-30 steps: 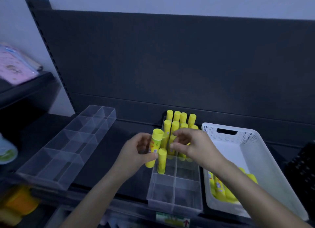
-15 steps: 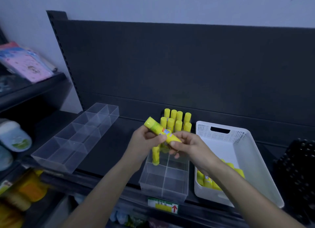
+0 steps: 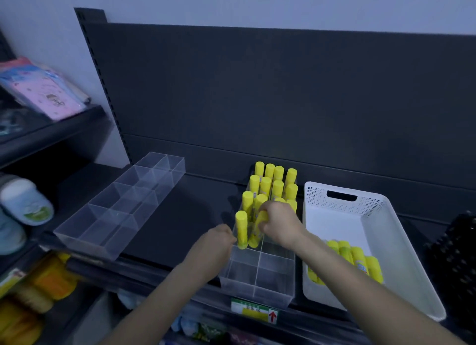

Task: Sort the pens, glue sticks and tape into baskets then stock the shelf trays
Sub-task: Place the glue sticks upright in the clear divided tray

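A clear divided tray (image 3: 273, 280) stands on the dark shelf, its rear compartments packed with upright yellow glue sticks (image 3: 274, 182). My right hand (image 3: 279, 222) grips a yellow glue stick (image 3: 256, 232), tilted, with its lower end inside a middle compartment. Just left of it one glue stick (image 3: 241, 230) stands upright. My left hand (image 3: 217, 241) lies with curled fingers against the tray's left wall; whether it grips the wall is hidden. Right of the tray, a white basket (image 3: 342, 187) holds several glue sticks (image 3: 356, 259) lying at its near end.
An empty clear divided tray (image 3: 121, 210) sits at an angle on the shelf's left. A black basket (image 3: 458, 254) stands at the far right. A price label (image 3: 253, 310) hangs on the shelf edge. Packaged goods fill the side shelves at left.
My left hand has let go of the glue stick and dropped to the tray's left side. My right hand has carried the stick down into the tray.
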Available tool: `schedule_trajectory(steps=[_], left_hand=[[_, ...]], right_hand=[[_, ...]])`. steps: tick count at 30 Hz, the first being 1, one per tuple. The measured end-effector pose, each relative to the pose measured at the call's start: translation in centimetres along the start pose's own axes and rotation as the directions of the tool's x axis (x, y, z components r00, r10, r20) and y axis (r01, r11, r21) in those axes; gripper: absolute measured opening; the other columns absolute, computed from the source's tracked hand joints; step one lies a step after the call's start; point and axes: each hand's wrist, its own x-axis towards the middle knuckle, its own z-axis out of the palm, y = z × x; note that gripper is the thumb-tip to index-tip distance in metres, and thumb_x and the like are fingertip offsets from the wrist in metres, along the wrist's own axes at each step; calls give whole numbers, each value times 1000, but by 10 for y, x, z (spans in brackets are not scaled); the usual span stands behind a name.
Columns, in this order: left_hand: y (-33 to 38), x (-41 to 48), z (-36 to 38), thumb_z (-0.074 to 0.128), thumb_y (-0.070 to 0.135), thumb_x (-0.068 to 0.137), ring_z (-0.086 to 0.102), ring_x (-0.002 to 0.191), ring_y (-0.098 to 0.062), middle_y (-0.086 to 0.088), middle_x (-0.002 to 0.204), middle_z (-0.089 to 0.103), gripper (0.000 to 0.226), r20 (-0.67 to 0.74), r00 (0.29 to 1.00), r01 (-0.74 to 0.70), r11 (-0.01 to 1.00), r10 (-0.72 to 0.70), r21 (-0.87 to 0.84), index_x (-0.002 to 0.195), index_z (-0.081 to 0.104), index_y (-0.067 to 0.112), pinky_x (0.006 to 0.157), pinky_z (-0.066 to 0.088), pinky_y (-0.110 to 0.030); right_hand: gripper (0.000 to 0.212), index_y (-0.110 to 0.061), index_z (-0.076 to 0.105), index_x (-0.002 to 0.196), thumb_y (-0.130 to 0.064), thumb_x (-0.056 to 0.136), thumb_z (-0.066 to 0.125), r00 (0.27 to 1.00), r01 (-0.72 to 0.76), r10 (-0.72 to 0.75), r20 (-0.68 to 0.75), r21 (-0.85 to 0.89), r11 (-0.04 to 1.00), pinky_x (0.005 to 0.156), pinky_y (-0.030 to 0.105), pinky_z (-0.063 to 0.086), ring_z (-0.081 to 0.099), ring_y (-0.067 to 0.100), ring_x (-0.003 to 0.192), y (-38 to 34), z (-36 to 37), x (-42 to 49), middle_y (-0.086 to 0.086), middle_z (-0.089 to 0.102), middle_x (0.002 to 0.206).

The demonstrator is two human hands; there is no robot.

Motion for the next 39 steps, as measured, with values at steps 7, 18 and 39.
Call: schedule_trajectory(steps=[7, 18, 39], left_hand=[[2, -3, 0, 39, 10, 95, 57, 91, -29, -8, 113, 51, 31, -11, 1000, 6, 1000, -6, -4, 100, 67, 1, 79, 48, -39], [41, 1, -24, 33, 28, 91, 54, 97, -20, -4, 103, 56, 40, -66, 997, -50, 995, 45, -82, 99, 66, 8, 80, 46, -35], [210, 84, 58, 58, 11, 86, 36, 131, -38, -22, 146, 27, 89, 451, 839, 231, 950, -304, 210, 147, -7, 2, 100, 41, -43]], right_hand=[[26, -3, 61, 104, -6, 79, 59, 1000, 6, -6, 7, -7, 1000, 72, 27, 43, 58, 33, 100, 2, 14, 2, 16, 64, 108], [33, -4, 61, 111, -16, 81, 67, 994, -26, 38, -100, 116, 993, 79, 28, 45, 61, 27, 93, 40, -35, -33, 11, 67, 104], [29, -3, 50, 119, -12, 95, 36, 863, -402, 454, 220, -245, 882, 80, 29, 42, 55, 29, 108, 154, -50, -91, 15, 55, 126]])
